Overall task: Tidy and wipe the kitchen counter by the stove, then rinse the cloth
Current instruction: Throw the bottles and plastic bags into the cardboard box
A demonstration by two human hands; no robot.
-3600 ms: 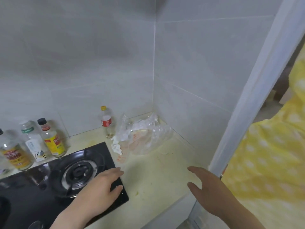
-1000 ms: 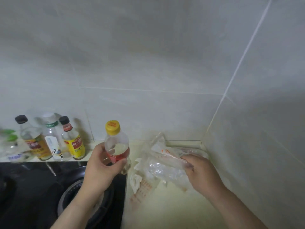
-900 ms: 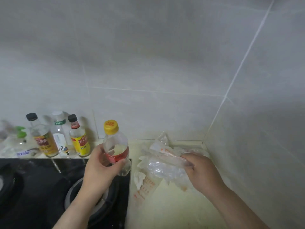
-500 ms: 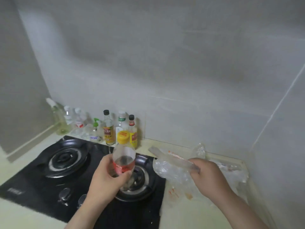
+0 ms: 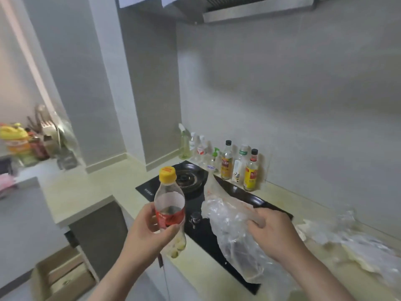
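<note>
Bottle [image 5: 169, 205], bag [image 5: 230, 231] now aloft, perhaps above counter [image 5: 195, 274] front edge.

Light: soft, diffuse indoor, rather dim; brightest in a washed-out pale strip at upper left of the frame.
Shade: grey wall [image 5: 303, 94] darkens beneath the range hood [image 5: 256, 9], top centre.
Shadows: faint, soft-edged, behind the condiment bottles [image 5: 238, 166].
Glare: pale sheen on black stove [image 5: 201, 233] glass and clear plastic bag [image 5: 230, 231].
Blur: overall softness; clutter [image 5: 21, 142] at left edge and crumpled plastic [image 5: 358, 242] at lower right smeared.
Distortion: wide-angle, verticals leaning at left.
</note>
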